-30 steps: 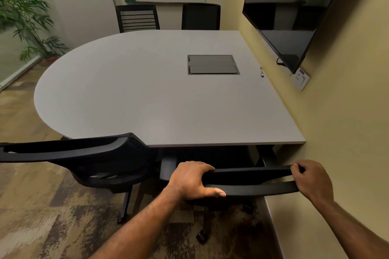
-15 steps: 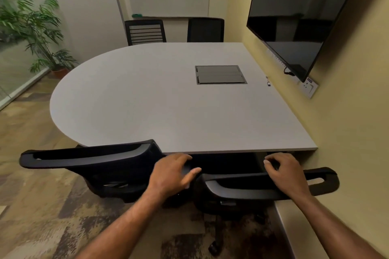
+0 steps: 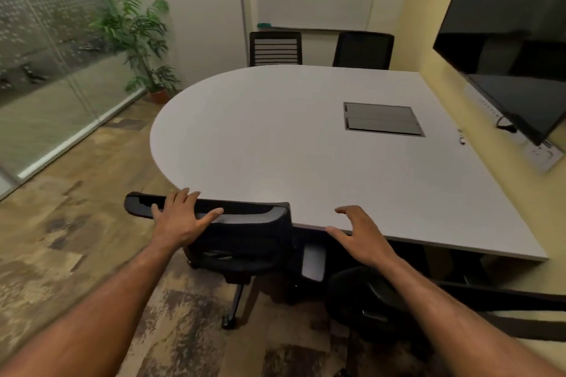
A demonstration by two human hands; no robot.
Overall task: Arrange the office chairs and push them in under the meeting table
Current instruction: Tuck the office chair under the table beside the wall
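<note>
Centre of frame: pale grey surface, rounded at left, straight side along the yellow wall at right; grey hatch set flush right of centre.

Lower centre: near-left chair, black, backrest top tight against the near edge of the surface, base on patterned carpet.

Left hand laid on that backrest top, fingers spread wide and nearly straight, thumb along the rail; not wrapped round it.

Right hand over the near edge of the surface, just right of the backrest; fingers apart, loosely bent, holding nothing. Contact with the edge: cannot tell.

Lower right: near-right chair, black, partly beneath the surface, below the right forearm.

Top centre: far-left chair and far-right chair side by side behind the far edge, backs only.

Upper right: dark wall screen. Upper left: potted plant.
</note>
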